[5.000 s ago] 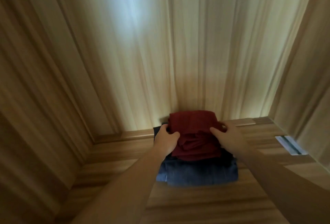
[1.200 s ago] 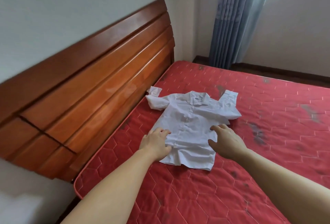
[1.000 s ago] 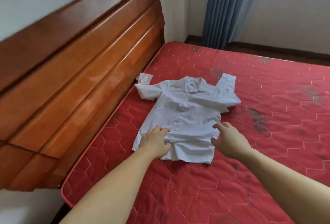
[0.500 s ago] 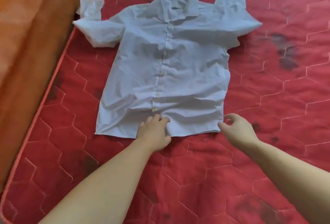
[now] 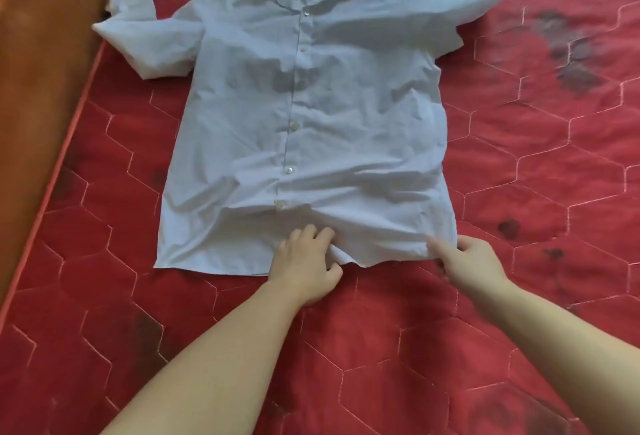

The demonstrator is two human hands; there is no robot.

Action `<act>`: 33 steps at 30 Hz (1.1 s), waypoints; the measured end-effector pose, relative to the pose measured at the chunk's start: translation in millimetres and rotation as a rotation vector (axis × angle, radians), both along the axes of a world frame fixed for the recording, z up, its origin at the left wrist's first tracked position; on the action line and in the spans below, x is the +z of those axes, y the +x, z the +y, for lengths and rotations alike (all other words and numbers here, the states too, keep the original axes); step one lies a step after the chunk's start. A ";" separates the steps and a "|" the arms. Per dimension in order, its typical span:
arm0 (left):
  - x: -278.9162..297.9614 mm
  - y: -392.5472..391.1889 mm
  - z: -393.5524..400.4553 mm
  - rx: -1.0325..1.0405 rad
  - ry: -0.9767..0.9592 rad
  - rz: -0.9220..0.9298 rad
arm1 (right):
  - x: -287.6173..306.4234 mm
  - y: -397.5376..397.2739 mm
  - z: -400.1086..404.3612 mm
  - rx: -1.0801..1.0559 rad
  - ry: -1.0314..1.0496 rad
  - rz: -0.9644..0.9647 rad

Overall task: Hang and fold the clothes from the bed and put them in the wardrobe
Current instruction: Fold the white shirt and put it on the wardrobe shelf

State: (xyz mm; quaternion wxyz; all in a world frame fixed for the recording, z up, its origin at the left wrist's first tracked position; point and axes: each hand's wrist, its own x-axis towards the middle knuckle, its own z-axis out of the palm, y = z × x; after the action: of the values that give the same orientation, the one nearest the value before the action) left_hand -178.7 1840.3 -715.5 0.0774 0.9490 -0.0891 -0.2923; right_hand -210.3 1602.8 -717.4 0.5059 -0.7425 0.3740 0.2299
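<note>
Shirt-folding time, pretty much at the start as far as I can tell. Pale blue-white crumpled cotton button-up shirt lies face up and buttoned on the red hexagon-quilted mattress, stretching away from both hands, collar at the far end. Left hand sits on the hem near the button placket, fingers bunched into the fabric with the thumb under a little fold, so it's gripping cloth. Right hand pinches the hem corner over on its own side, forefinger on top. Orange-brown wooden bed frame runs well out past the left hand. No folds made yet: sleeves are just flopped, body is wrinkled. So smoothing, folding or hanging, and the wardrobe trip are all still left, I'd say.
</note>
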 end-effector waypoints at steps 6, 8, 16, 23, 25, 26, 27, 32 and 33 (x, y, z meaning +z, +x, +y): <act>26.8 -39.6 -85.1 -0.051 -0.135 -0.056 | 34.5 -53.2 -59.0 0.014 -0.001 -0.025; 39.3 -55.2 -118.2 -0.014 -0.274 -0.022 | 45.7 -74.5 -74.3 0.047 0.018 -0.026; 62.4 -109.4 -188.9 0.457 -0.416 0.338 | 74.6 -178.8 -57.3 0.392 0.254 0.120; 57.4 -176.3 -151.1 0.129 -0.197 0.295 | 92.9 -215.9 -37.2 0.596 0.447 0.228; 63.5 -187.7 -140.0 0.147 -0.282 0.347 | 83.7 -206.1 -53.9 0.432 0.377 0.257; 67.4 -192.6 -137.2 0.170 -0.343 0.384 | 76.4 -199.9 -64.2 0.267 0.356 0.271; 70.5 -198.4 -135.4 0.203 -0.402 0.439 | 68.7 -192.9 -73.2 0.098 0.366 0.287; 75.7 -226.3 -136.5 0.186 -0.527 0.779 | 41.7 -158.1 -87.0 -0.142 0.433 0.229; 75.5 -231.7 -140.6 0.146 -0.500 0.817 | 36.6 -155.9 -87.6 -0.135 0.360 0.183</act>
State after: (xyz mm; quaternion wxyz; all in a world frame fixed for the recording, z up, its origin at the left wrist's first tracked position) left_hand -410.4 1699.7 -640.0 0.3519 0.7127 -0.0521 -0.6045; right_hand -366.2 1515.2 -680.8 0.6085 -0.5893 0.4203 0.3251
